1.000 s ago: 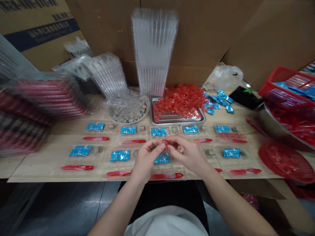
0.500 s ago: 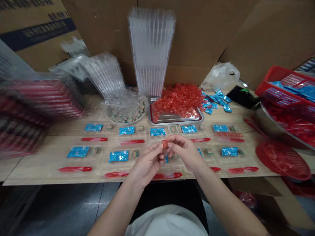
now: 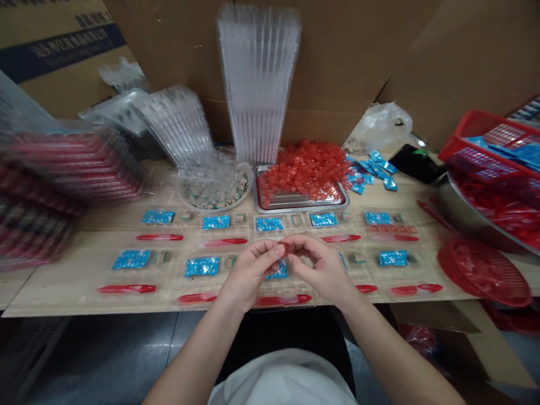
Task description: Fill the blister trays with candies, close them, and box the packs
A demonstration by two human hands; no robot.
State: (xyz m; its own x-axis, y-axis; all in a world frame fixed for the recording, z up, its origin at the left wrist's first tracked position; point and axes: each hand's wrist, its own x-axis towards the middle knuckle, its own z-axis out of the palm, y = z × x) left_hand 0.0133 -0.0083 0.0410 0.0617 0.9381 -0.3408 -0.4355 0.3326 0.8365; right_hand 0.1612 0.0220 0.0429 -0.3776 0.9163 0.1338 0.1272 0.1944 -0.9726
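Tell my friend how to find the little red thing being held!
Find the wooden table, then the left hand and right hand meeting over its near side. The small red piece is held where they meet. Unlike the red pile on the metal tray behind, this one is in the hands.

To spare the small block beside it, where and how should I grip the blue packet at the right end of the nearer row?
Likely best: the right hand, being nearer, pinches the blue packet by its near and far long edges from above. It lies flat, wider than deep, with the small block close off its right end.
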